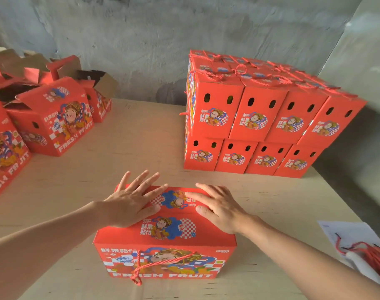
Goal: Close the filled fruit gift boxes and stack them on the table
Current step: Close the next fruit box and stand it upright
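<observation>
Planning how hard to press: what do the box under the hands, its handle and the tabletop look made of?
The box looks like printed cardboard, matte red; the open boxes at left show raw brown insides. Its handle is twisted red cord, fibre unclear. The tabletop looks like bare pale wood board, maybe plywood, with faint grain.

On the closed box [165, 263] nearest you, white capitals along the foot of the front face read "FRESH FRUIT". Chinese characters starting 鲜果 stand at its top left and again in blue on the lid. The open box [54, 126] to your left also says "FRESH FRUIT", and the box at the far left edge [5, 152] shows those 2 words in part. The stacked boxes [260, 126] repeat the blue characters; their small logos are unreadable.
</observation>
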Tool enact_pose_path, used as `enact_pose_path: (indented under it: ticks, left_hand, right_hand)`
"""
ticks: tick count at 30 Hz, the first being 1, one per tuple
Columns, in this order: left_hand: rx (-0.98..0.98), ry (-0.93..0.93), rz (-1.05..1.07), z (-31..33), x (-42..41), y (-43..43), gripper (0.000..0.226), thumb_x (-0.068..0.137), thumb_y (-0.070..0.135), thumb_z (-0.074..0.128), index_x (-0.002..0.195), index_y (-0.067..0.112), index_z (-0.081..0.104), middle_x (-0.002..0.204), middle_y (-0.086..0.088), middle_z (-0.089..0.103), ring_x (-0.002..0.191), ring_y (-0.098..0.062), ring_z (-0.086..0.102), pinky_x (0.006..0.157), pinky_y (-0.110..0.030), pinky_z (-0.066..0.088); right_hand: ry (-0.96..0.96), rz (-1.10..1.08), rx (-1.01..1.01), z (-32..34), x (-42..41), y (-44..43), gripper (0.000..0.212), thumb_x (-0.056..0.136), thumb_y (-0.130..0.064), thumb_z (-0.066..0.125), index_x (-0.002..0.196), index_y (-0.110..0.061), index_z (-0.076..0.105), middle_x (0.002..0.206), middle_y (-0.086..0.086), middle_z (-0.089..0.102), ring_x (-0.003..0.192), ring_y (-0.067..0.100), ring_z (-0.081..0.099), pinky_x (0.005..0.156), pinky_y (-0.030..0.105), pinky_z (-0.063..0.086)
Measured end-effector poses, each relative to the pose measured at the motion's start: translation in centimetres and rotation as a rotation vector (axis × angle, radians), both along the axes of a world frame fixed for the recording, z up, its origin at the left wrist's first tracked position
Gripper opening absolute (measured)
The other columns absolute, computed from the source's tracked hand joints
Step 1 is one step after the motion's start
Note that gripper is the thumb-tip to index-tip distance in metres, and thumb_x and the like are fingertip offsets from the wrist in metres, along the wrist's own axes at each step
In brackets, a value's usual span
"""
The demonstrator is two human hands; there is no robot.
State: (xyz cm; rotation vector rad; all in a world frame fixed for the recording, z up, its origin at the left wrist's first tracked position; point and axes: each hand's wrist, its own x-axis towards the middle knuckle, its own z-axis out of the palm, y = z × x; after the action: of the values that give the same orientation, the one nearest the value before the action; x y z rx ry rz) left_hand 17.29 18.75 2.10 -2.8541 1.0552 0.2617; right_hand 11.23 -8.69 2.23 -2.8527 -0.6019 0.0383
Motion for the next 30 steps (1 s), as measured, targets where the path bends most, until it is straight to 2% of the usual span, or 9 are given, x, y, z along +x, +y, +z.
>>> enact_pose_path:
  ticks: [7, 9, 11, 13, 15, 19, 22, 27, 30]
  left_hand:
    - [-0.159, -0.022, 0.074, -0.5, -8.5, -4.9, 0.105, 0.06, 0.077, -0.032, 0.148, 0.025, -0.013, 0.148, 0.008, -0.032, 0.13, -0.012, -0.042, 0.105, -0.043, -0.032]
    - [-0.119, -0.078, 0.039, -0.8, -10.1, -5.6, 0.101, 0.074, 0.077, -0.019, 0.15, 0.017, 0.011, 0.158, -0.001, -0.004, 0.145, -0.02, -0.008, 0.117, -0.049, 0.002]
    - [-0.121, -0.158, 0.012, -0.2, -10.0, -5.3, 0.085, 0.09, 0.066, -0.001, 0.134, 0.017, 0.053, 0.144, -0.005, 0.044, 0.131, -0.022, 0.045, 0.097, -0.048, 0.045]
    - [-0.146, -0.165, -0.046, -0.1, -9.0, -4.4, 0.077, 0.095, 0.06, 0.004, 0.127, 0.02, 0.06, 0.136, -0.003, 0.054, 0.121, -0.021, 0.055, 0.086, -0.048, 0.052]
    - [-0.158, -0.129, -0.137, 0.0, -7.3, -3.3, 0.073, 0.095, 0.059, 0.003, 0.133, 0.022, 0.053, 0.142, 0.001, 0.046, 0.128, -0.02, 0.048, 0.097, -0.052, 0.044]
    - [-0.156, -0.028, -0.303, -0.1, -2.5, -2.0, 0.072, 0.084, 0.066, -0.013, 0.146, 0.035, 0.005, 0.154, 0.018, 0.0, 0.144, -0.008, -0.004, 0.115, -0.045, -0.01]
    - [-0.098, -0.058, -0.15, -0.6, 0.7, -0.9, 0.068, 0.077, 0.07, -0.022, 0.138, 0.043, -0.017, 0.15, 0.024, -0.019, 0.142, -0.004, -0.017, 0.114, -0.046, -0.016]
    - [-0.014, -0.003, 0.175, -0.1, 0.9, -2.8, 0.051, 0.101, 0.043, 0.015, 0.148, 0.039, -0.004, 0.156, 0.018, -0.013, 0.145, -0.011, -0.01, 0.113, -0.058, -0.006]
    - [-0.356, -0.02, 0.24, -0.8, -3.1, -4.2, 0.056, 0.097, 0.053, 0.018, 0.149, 0.036, 0.005, 0.154, 0.019, -0.01, 0.14, -0.002, -0.016, 0.112, -0.051, -0.015]
  right_hand:
    - [0.092, -0.067, 0.104, 0.1, -0.8, -2.6, 0.037, 0.099, -0.04, 0.039, 0.135, -0.046, 0.041, 0.152, -0.008, 0.024, 0.138, 0.008, 0.024, 0.104, 0.019, 0.018]
    - [0.069, -0.107, 0.137, -0.3, -1.2, -2.6, 0.037, 0.099, -0.038, 0.04, 0.135, -0.044, 0.043, 0.148, -0.004, 0.029, 0.137, 0.008, 0.026, 0.103, 0.017, 0.02]
    - [-0.046, -0.116, 0.131, -0.8, -1.5, -2.2, 0.036, 0.099, -0.034, 0.043, 0.134, -0.036, 0.049, 0.138, 0.0, 0.041, 0.132, 0.013, 0.035, 0.104, 0.019, 0.026]
    - [-0.128, -0.161, 0.117, -1.1, -2.1, -1.7, 0.036, 0.098, -0.033, 0.045, 0.133, -0.033, 0.052, 0.131, 0.001, 0.048, 0.126, 0.016, 0.04, 0.104, 0.025, 0.029]
    - [-0.194, -0.25, 0.144, -1.5, -3.4, -1.1, 0.036, 0.096, -0.036, 0.045, 0.131, -0.032, 0.055, 0.123, 0.004, 0.053, 0.118, 0.021, 0.046, 0.102, 0.029, 0.032]
    - [-0.178, -0.402, 0.001, -1.1, -6.2, 1.0, 0.047, 0.096, -0.05, 0.034, 0.14, -0.037, 0.041, 0.118, 0.009, 0.049, 0.113, 0.028, 0.045, 0.103, 0.032, 0.031]
    - [-0.076, -0.397, -0.099, -0.8, -8.4, 2.8, 0.061, 0.093, -0.063, 0.015, 0.148, -0.037, 0.017, 0.125, 0.01, 0.039, 0.115, 0.026, 0.039, 0.102, 0.034, 0.028]
    - [0.068, -0.351, -0.037, -0.8, -11.2, 5.1, 0.074, 0.085, -0.07, 0.011, 0.149, -0.033, 0.008, 0.136, 0.009, 0.031, 0.117, 0.026, 0.042, 0.101, 0.035, 0.034]
    - [-0.013, -0.31, 0.087, -0.7, -10.2, 4.3, 0.061, 0.095, -0.06, 0.023, 0.149, -0.037, 0.008, 0.153, 0.004, 0.014, 0.141, 0.02, 0.016, 0.112, 0.034, 0.016]
